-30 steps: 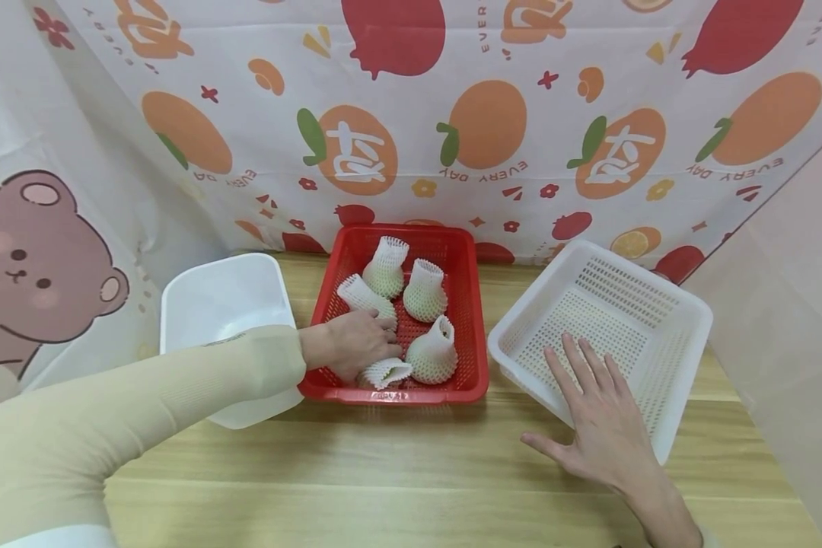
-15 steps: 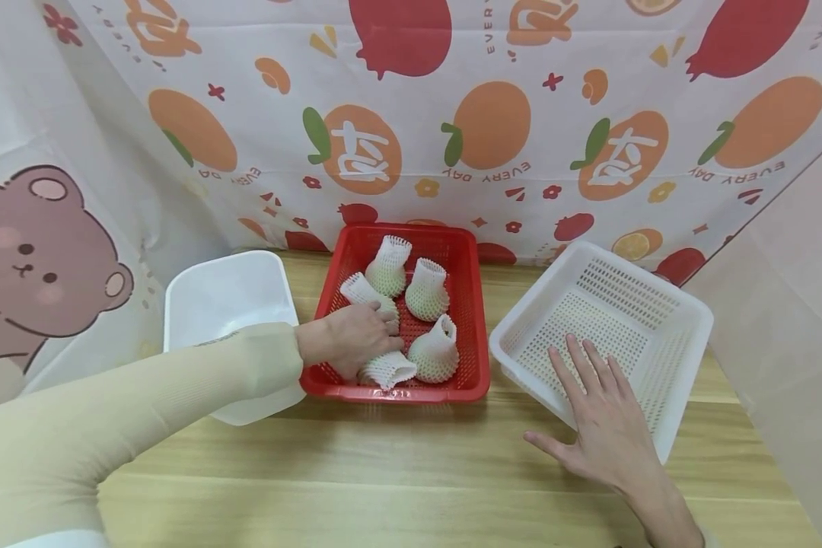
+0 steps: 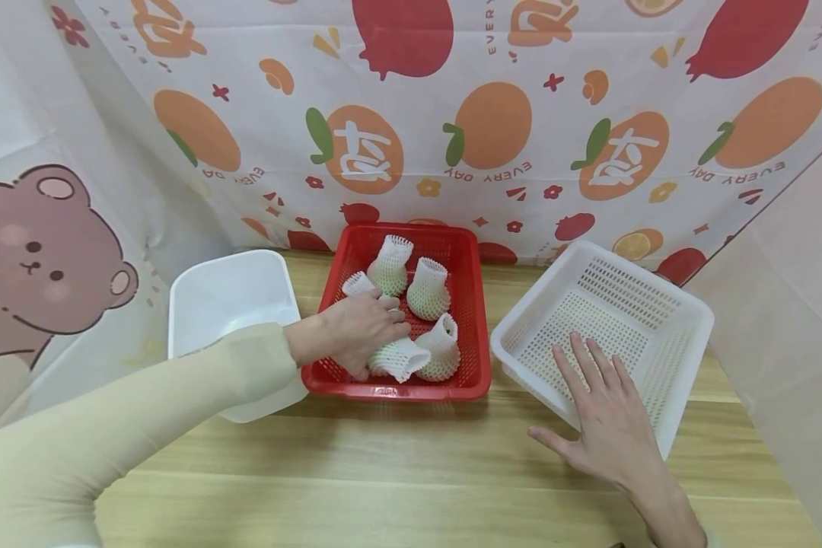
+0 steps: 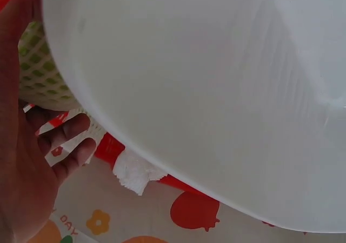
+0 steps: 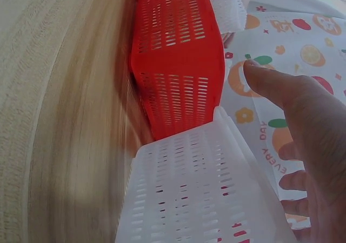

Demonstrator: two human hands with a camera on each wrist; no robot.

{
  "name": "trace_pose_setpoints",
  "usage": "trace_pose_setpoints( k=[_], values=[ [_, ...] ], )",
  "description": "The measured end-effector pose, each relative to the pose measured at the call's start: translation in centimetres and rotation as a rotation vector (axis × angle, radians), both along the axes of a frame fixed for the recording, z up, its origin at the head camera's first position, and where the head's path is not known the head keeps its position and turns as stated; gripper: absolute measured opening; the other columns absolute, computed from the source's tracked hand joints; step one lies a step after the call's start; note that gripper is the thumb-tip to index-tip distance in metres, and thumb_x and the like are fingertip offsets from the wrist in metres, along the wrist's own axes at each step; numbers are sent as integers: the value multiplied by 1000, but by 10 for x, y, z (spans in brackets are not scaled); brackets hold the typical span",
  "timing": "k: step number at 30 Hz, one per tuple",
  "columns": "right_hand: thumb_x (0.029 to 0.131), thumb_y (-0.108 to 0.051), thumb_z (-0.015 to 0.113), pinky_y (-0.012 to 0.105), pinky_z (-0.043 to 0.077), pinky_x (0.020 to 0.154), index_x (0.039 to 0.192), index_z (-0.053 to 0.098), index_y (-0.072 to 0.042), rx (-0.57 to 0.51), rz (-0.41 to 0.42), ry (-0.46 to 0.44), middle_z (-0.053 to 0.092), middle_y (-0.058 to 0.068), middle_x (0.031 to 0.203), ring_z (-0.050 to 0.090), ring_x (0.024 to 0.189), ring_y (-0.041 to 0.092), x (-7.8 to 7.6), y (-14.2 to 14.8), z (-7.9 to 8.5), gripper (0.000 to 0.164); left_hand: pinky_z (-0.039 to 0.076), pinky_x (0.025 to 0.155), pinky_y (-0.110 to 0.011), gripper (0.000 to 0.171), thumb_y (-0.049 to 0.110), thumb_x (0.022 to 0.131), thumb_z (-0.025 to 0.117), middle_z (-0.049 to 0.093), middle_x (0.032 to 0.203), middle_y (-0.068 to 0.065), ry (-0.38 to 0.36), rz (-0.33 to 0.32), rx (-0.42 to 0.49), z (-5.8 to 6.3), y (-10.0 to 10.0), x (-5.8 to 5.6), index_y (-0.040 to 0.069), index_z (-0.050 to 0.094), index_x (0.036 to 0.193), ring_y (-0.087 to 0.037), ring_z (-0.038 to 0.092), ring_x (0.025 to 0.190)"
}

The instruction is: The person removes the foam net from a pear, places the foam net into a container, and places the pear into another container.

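A white fabric backdrop (image 3: 425, 183) printed with oranges and red fruit rises behind a wooden tabletop (image 3: 356, 472). On the right of the tabletop sits a white perforated basket (image 3: 637, 293), turned at an angle; in the middle stands a red perforated basket (image 3: 478, 327), and just to its left a solid white bin (image 3: 229, 293), with the person's sleeved left forearm (image 3: 178, 388) passing over it. The right hand (image 3: 610, 426) is spread above the near side of the white basket, its fingers straight and apart; whether they touch it cannot be told.

The left hand (image 3: 356, 327) reaches into the red basket, thumb and fingers clamped on a netted piece (image 3: 399, 358) at the near left, green showing through its white mesh. Its long axis lies nearly level, running from beneath the palm to the net's mouth, which points right and slightly toward the person. Beside it, the near-right piece (image 3: 441, 350) stands neck up, as do two at the back (image 3: 409, 278); another (image 3: 358, 284), partly hidden by the hand, tilts toward the back left.
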State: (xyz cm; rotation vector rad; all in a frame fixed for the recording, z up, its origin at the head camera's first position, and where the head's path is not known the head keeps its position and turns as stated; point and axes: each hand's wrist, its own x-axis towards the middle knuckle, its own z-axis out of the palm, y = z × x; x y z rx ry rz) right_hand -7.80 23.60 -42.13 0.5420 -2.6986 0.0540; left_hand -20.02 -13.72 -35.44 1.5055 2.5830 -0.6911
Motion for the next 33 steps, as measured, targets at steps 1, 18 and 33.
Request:
trace_pose_setpoints(
  k=[1,18,33],
  values=[
    [64,-82,59,36,-10,125,156,21,-21,0,-2,0,15,7,164,26,146,36,0,0,0,117,48,96,-41,79,60,65,75,64,126,-2,7,-3,8,1,0,1,18,53,129,-24,55,116],
    [64,-82,59,35,-10,125,153,30,-17,1,-14,12,16,7,164,27,145,37,1,1,3,114,44,100,-49,82,60,60,75,64,125,-3,114,30,101,26,2,15,19,53,128,-27,54,118],
    [62,-83,60,46,5,126,155,21,-21,-16,3,27,16,7,164,26,147,35,2,2,4,118,45,93,-47,79,62,59,73,65,117,-3,209,50,255,35,3,40,16,55,121,-27,53,111]
  ],
)
